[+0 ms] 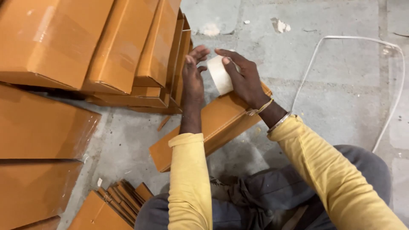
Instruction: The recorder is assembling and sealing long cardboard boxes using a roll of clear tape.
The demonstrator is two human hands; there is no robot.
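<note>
My right hand [243,79] grips a whitish roll of tape [220,75], holding it above the far end of a long orange-brown cardboard box [213,123] that lies on the concrete floor before my knees. My left hand [193,74] is just left of the roll with its fingers spread, fingertips close to the roll's edge; I cannot tell whether they touch it. Both arms wear yellow sleeves, and the right wrist carries a bangle and a thread.
Taped orange-brown boxes are stacked at upper left [106,47] and along the left edge [38,127]. Flattened cardboard pieces [115,204] lie by my left knee. A white cable [396,85] loops over the grey floor at right. Small white scraps [280,25] lie farther off.
</note>
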